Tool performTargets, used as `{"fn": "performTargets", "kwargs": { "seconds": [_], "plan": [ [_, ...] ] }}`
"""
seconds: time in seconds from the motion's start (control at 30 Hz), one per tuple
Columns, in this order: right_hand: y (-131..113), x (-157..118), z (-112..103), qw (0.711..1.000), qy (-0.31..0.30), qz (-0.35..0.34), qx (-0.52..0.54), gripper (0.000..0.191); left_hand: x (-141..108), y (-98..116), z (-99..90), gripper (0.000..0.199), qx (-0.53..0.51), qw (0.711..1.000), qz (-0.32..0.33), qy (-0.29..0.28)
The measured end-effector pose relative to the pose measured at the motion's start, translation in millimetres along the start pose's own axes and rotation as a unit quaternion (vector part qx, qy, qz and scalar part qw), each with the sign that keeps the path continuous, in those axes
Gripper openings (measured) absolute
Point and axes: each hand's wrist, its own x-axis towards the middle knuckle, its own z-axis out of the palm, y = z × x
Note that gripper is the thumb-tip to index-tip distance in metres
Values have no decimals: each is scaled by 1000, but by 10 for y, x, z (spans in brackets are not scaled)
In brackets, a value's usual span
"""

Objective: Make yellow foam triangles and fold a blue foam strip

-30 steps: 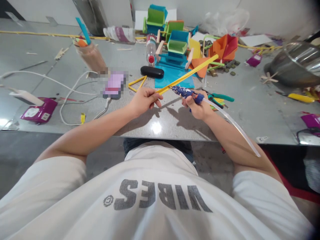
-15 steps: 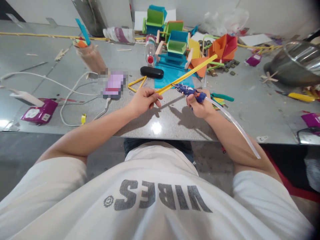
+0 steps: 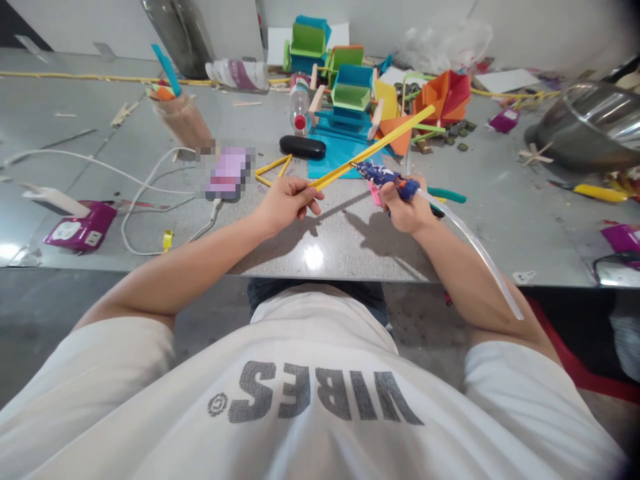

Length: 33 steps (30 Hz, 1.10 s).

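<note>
Pinched at its near end by my left hand [image 3: 290, 203], a long yellow strip [image 3: 383, 145] slants up to the right above the table. My right hand [image 3: 406, 205] is closed around a blue patterned glue gun [image 3: 379, 175]. Its nozzle is at the strip's lower edge; whether the two touch I cannot tell. A long clear glue stick [image 3: 475, 248] sticks out of the gun's back and hangs over my right forearm. Left of the strip lies a yellow triangle frame [image 3: 274, 170]. Green-handled pliers [image 3: 447, 195] lie partly hidden behind my right hand.
Behind my hands are a black case [image 3: 303, 147], a plastic bottle [image 3: 300, 103] and a colourful paper-and-stick model [image 3: 350, 97]. To the left, a phone [image 3: 229, 172] lies on a cable beside a stick-filled cup [image 3: 185, 120]. A metal bowl [image 3: 555, 143] stands at right.
My right hand and the glue gun have shifted slightly to the right along the strip. My left hand keeps its pinch on the strip in nearly the same place.
</note>
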Motion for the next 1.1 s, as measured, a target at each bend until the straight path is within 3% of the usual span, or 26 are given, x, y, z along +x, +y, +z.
{"fn": "performTargets", "kwargs": {
  "seconds": [0.1,0.67,1.1],
  "plan": [
    [2,-4,-1,999,26,-19,-21,81,7,-10,-5,20,-4,1000,4,-2],
    [67,30,-42,998,47,-24,-29,78,6,-4,-21,20,-5,1000,3,6],
    [-54,59,-40,961,98,-127,-225,81,25,20,-38,24,-39,999,-32,4]
  ]
}}
